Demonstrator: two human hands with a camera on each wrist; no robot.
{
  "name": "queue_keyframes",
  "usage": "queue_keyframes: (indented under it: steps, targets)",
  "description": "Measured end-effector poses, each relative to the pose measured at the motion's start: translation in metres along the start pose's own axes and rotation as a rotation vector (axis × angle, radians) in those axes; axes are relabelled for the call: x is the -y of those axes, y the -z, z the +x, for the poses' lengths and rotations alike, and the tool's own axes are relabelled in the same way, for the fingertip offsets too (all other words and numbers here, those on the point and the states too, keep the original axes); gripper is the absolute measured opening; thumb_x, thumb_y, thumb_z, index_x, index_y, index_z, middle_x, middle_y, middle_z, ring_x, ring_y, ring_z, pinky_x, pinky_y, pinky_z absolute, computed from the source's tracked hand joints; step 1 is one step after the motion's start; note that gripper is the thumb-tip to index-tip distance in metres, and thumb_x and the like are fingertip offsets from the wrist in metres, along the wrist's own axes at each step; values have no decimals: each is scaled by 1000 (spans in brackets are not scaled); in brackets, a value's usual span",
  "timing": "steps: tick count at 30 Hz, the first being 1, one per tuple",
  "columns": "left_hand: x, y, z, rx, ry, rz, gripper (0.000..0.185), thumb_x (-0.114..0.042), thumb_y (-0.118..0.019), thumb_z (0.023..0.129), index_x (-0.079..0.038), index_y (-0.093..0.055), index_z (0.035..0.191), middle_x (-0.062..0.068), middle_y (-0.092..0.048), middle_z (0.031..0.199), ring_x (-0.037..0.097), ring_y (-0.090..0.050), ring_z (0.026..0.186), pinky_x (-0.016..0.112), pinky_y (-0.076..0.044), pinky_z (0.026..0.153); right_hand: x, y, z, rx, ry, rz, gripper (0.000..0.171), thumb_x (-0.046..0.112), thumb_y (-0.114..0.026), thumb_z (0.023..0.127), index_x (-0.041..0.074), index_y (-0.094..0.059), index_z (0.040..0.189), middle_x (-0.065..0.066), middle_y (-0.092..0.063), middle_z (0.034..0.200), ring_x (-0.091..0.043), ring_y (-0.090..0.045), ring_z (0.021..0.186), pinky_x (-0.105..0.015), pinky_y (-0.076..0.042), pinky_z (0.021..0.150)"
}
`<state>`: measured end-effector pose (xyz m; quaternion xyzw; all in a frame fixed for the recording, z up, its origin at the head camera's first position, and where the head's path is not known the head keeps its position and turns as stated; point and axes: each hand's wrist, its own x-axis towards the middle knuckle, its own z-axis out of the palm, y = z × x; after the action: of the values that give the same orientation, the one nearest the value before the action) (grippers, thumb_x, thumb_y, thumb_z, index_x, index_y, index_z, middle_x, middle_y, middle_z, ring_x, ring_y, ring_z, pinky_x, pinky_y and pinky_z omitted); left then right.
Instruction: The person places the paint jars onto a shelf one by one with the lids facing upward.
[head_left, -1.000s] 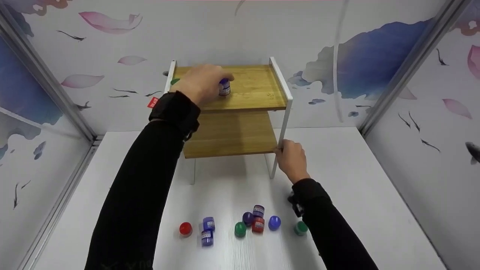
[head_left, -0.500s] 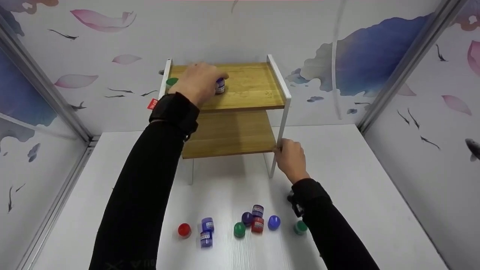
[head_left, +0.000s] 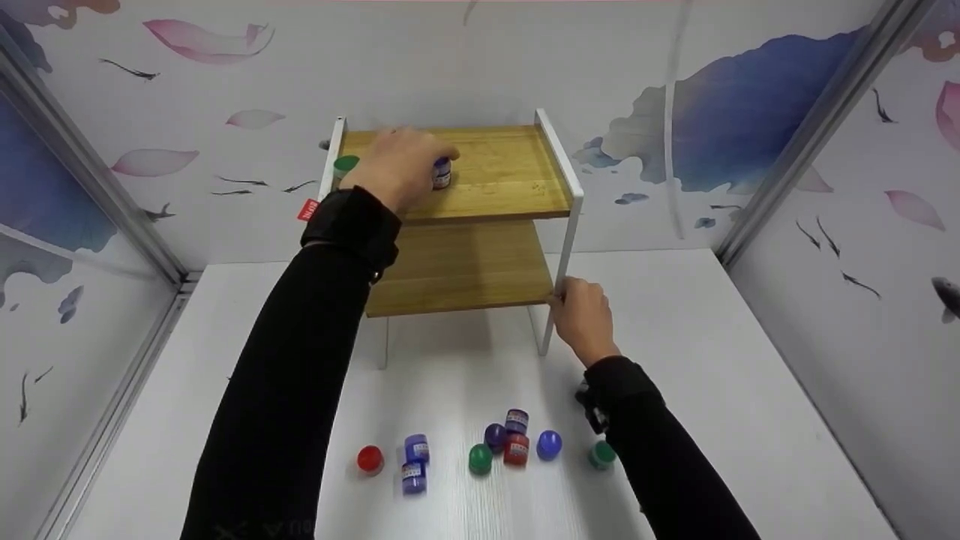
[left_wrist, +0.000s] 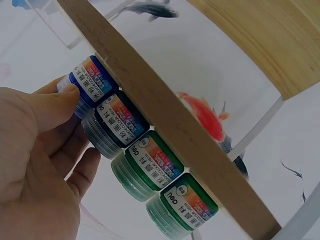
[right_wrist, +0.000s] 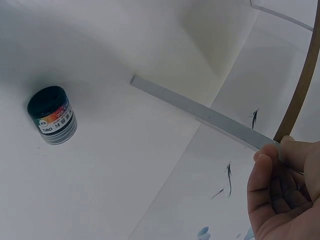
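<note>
On the top board (head_left: 502,169) of a two-tier wooden shelf with white metal sides, my left hand (head_left: 397,169) holds a blue paint jar (head_left: 442,174) between thumb and fingers. The left wrist view shows this blue jar at the end of a row along the board's edge, beside a dark blue jar (left_wrist: 117,122) and two green jars, the nearer one (left_wrist: 152,162) and the end one (left_wrist: 185,205). From above, my hand hides most of the row; a green lid (head_left: 346,165) shows at the left. My right hand (head_left: 583,319) grips the shelf's front right leg (head_left: 568,244) at the lower board's corner.
Below the shelf, several jars lie or stand on the white table: a red one (head_left: 370,460), two blue-purple ones (head_left: 415,463), a cluster around a red jar (head_left: 516,450), a blue one (head_left: 549,445). A dark green jar (right_wrist: 52,115) stands near my right forearm. The lower board (head_left: 465,270) sits beneath.
My left hand has shifted slightly left with the blue jar, and more of the green lid shows. My right hand stays on the leg. The head view has tilted a little.
</note>
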<state>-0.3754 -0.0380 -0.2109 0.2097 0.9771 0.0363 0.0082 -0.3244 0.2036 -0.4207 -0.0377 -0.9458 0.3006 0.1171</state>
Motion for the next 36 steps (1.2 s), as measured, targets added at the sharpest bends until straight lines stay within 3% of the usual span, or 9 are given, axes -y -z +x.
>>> queue_keyframes:
  steps: [12, 17, 25, 30, 36]
  targets:
    - [4, 10, -10, 19, -8, -85, 53, 1, -54, 96, -14, -45, 146, 11, -47, 149, 31, -40, 140, 43, -31, 116, 2, -3, 7, 19, 26, -6, 12, 8, -64, 92, -1, -69, 87, -16, -71, 84, -28, -69, 75, -41, -54, 65]
    - [6, 13, -17, -7, -17, -140, 46, -1, -46, 100, -15, -47, 144, 11, -48, 148, 29, -42, 139, 43, -33, 115, -1, -3, 13, 19, 41, -10, 13, 10, -65, 91, -2, -69, 87, -18, -71, 83, -29, -69, 75, -41, -54, 65]
    - [9, 9, -22, -83, -148, -169, 38, -5, -49, 100, -11, -55, 137, 9, -59, 137, 26, -51, 131, 39, -37, 112, -9, 1, 24, 0, 61, -29, 15, 10, -66, 91, -4, -68, 87, -20, -70, 81, -31, -67, 73, -43, -52, 64]
    - [10, 0, -30, -49, -213, -240, 35, -6, -49, 100, -12, -59, 134, 4, -61, 136, 20, -54, 129, 35, -40, 110, -12, 1, 30, 7, 48, -25, 15, 11, -65, 91, -3, -68, 87, -19, -70, 82, -30, -67, 73, -43, -52, 65]
    - [7, -12, -39, 19, -240, -228, 32, -6, -52, 99, -16, -65, 127, 1, -63, 132, 17, -56, 125, 34, -43, 107, -14, 1, 34, 7, 49, -24, 17, 12, -65, 92, -4, -67, 87, -19, -70, 81, -29, -66, 72, -42, -52, 65]
